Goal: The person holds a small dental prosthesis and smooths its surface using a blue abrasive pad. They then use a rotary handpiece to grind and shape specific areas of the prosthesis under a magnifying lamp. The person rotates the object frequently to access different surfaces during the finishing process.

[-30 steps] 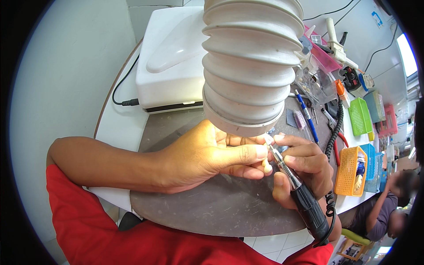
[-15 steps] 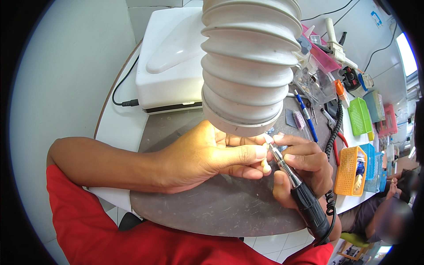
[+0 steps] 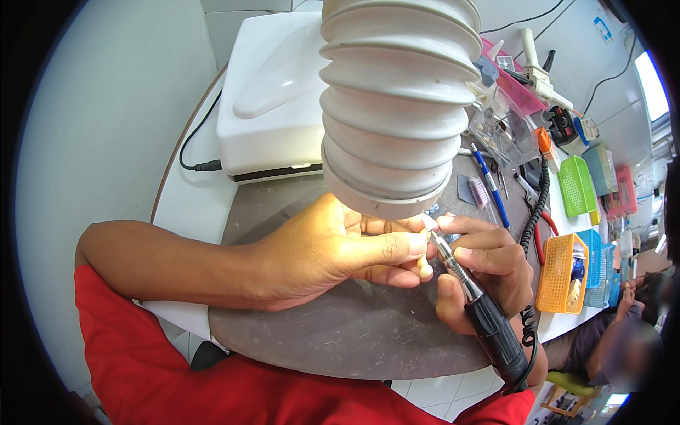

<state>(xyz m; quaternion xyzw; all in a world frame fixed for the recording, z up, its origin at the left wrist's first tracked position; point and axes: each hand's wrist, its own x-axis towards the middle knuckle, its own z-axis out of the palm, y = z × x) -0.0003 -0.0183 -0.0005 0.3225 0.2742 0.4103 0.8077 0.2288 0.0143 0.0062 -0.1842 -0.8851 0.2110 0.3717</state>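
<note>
left hand [image 3: 319,255]: bare | right hand [image 3: 489,265]: bare | forearms: uncovered | garment: red, short-sleeved

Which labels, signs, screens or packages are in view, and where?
Blue sticker: small rectangle on the white wall, top right.
Clear plastic box: on the bench right of the ribbed white hose, small parts inside.
Pink box: just behind the clear one.
No screens or signs visible.

Left hand [image 3: 333,251] pinches a small pale piece [image 3: 425,267] — right hand [image 3: 489,262] holds a handpiece [image 3: 474,297].
</note>
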